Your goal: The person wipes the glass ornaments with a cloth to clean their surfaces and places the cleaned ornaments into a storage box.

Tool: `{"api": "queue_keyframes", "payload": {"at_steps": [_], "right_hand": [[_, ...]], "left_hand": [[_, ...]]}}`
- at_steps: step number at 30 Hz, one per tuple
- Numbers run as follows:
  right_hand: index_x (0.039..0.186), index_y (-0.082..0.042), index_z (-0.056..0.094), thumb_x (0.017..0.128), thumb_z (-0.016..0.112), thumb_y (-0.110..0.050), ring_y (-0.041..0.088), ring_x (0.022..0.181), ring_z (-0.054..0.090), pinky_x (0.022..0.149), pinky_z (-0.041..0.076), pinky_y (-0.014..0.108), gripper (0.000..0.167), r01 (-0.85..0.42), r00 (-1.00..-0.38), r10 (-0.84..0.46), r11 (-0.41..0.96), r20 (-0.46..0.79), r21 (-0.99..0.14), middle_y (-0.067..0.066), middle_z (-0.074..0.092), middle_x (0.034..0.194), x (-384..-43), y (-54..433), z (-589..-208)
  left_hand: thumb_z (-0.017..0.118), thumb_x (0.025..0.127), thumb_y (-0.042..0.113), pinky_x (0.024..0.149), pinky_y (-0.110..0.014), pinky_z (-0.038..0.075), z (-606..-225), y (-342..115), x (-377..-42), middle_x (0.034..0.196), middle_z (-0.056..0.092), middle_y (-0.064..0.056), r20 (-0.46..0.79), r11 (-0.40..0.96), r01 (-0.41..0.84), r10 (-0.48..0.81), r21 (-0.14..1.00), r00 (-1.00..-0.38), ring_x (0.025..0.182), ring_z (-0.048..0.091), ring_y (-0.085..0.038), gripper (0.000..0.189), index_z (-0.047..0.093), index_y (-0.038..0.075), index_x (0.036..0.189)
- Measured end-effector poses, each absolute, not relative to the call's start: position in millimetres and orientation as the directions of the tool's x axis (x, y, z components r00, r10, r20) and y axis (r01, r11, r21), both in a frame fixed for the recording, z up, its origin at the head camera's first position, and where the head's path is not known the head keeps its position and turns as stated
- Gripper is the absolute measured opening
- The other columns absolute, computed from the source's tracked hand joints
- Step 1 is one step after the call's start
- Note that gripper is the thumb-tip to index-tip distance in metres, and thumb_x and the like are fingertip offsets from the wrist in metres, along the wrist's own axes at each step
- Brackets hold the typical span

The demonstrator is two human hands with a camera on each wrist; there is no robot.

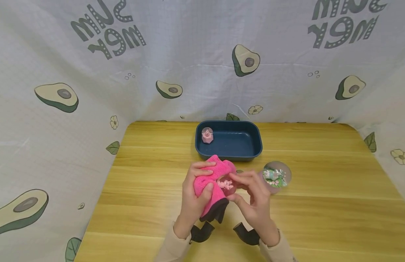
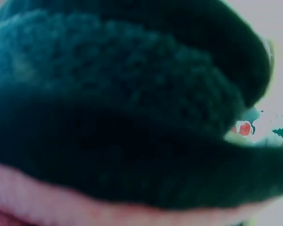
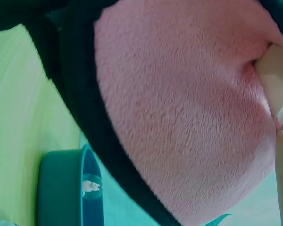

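Observation:
My left hand [image 1: 193, 194] grips a bright pink cloth [image 1: 207, 182] with a dark edge, bunched around the left side of a small snow globe [image 1: 226, 184]. Pink figures show inside the globe's clear dome. From the other side my right hand [image 1: 257, 200] pinches the globe between thumb and fingers. The cloth [image 3: 188, 108] spreads large across the right wrist view, covering most of the globe there. In the left wrist view dark, blurred cloth [image 2: 122, 70] fills most of the picture.
Behind the hands stands a dark blue tray [image 1: 228, 158], with a small pink snow globe [image 1: 207, 136] in its left end. A larger globe [image 1: 275, 177] with green and pink contents is on the wooden table [image 1: 323, 174], right of my right hand. A printed curtain [image 1: 202, 72] encloses the table.

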State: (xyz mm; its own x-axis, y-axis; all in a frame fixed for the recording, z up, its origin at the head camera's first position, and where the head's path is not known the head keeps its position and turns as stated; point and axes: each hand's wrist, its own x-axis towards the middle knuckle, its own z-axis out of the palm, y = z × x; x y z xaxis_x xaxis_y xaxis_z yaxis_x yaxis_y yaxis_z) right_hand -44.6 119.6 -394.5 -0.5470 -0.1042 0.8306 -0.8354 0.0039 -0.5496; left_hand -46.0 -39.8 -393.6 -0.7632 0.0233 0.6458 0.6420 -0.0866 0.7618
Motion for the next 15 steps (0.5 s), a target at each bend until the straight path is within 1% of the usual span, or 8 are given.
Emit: {"api": "queue_keyframes", "payload": {"at_steps": [3, 5, 8, 10, 12, 13, 15], "right_hand": [[0.1, 0.019, 0.057, 0.086, 0.068, -0.027, 0.01, 0.082, 0.059, 0.075, 0.052, 0.016, 0.05, -0.812, -0.583, -0.06, 0.067, 0.81, -0.579, 0.021, 0.055, 0.087, -43.1, 118.9, -397.7], [0.097, 0.018, 0.056, 0.086, 0.066, -0.032, 0.007, 0.078, 0.06, 0.072, 0.052, 0.015, 0.052, -0.782, -0.619, -0.028, 0.109, 0.785, -0.613, 0.018, 0.055, 0.084, -41.8, 118.0, -399.1], [0.095, 0.015, 0.056, 0.086, 0.065, -0.037, 0.004, 0.074, 0.06, 0.067, 0.052, 0.014, 0.054, -0.722, -0.682, 0.003, 0.157, 0.732, -0.673, 0.014, 0.058, 0.082, -39.2, 117.6, -399.1], [0.096, 0.013, 0.056, 0.086, 0.065, -0.039, 0.004, 0.076, 0.061, 0.068, 0.052, 0.015, 0.054, -0.697, -0.708, 0.004, 0.157, 0.706, -0.7, 0.013, 0.06, 0.086, -38.1, 117.7, -398.5], [0.1, 0.014, 0.055, 0.087, 0.066, -0.038, 0.006, 0.083, 0.061, 0.073, 0.052, 0.016, 0.054, -0.693, -0.718, -0.018, 0.125, 0.696, -0.711, 0.013, 0.06, 0.094, -38.0, 118.5, -398.1], [0.103, 0.015, 0.053, 0.087, 0.066, -0.036, 0.008, 0.088, 0.061, 0.077, 0.052, 0.017, 0.055, -0.697, -0.716, -0.035, 0.096, 0.697, -0.711, 0.013, 0.059, 0.099, -38.4, 119.3, -398.2], [0.109, 0.017, 0.051, 0.089, 0.066, -0.031, 0.013, 0.098, 0.059, 0.083, 0.051, 0.02, 0.054, -0.726, -0.687, -0.082, 0.033, 0.722, -0.687, 0.017, 0.056, 0.107, -39.8, 121.0, -398.1]], "left_hand": [[0.054, 0.094, 0.029, 0.086, -0.039, 0.053, -394.9, -38.5, -46.2, 0.118, 0.054, -0.018, 0.687, -0.031, 0.686, 0.042, 0.727, -0.726, 0.112, 0.054, -0.03, 0.032, 0.051, -0.001, 0.105], [0.054, 0.094, 0.031, 0.086, -0.039, 0.053, -395.9, -37.4, -46.1, 0.117, 0.054, -0.017, 0.707, 0.004, 0.709, 0.054, 0.706, -0.705, 0.111, 0.055, -0.029, 0.032, 0.051, 0.0, 0.104], [0.053, 0.094, 0.031, 0.087, -0.039, 0.052, -397.3, -35.6, -45.9, 0.116, 0.055, -0.017, 0.722, 0.031, 0.724, 0.059, 0.689, -0.689, 0.109, 0.055, -0.029, 0.032, 0.052, 0.001, 0.104], [0.054, 0.094, 0.029, 0.087, -0.038, 0.052, -398.1, -34.5, -46.0, 0.116, 0.056, -0.017, 0.712, 0.014, 0.713, 0.046, 0.701, -0.7, 0.109, 0.056, -0.029, 0.031, 0.052, 0.0, 0.103], [0.054, 0.094, 0.027, 0.087, -0.038, 0.052, -398.3, -33.9, -45.7, 0.116, 0.056, -0.018, 0.687, -0.023, 0.687, 0.03, 0.726, -0.726, 0.11, 0.055, -0.03, 0.03, 0.052, 0.0, 0.104], [0.055, 0.093, 0.026, 0.087, -0.039, 0.052, -398.2, -33.8, -45.5, 0.117, 0.055, -0.018, 0.669, -0.046, 0.668, 0.021, 0.743, -0.743, 0.111, 0.055, -0.03, 0.029, 0.052, -0.001, 0.104], [0.056, 0.092, 0.024, 0.088, -0.039, 0.051, -397.5, -34.2, -45.1, 0.119, 0.054, -0.018, 0.619, -0.103, 0.615, 0.007, 0.782, -0.786, 0.115, 0.053, -0.031, 0.028, 0.051, -0.001, 0.106]]}}
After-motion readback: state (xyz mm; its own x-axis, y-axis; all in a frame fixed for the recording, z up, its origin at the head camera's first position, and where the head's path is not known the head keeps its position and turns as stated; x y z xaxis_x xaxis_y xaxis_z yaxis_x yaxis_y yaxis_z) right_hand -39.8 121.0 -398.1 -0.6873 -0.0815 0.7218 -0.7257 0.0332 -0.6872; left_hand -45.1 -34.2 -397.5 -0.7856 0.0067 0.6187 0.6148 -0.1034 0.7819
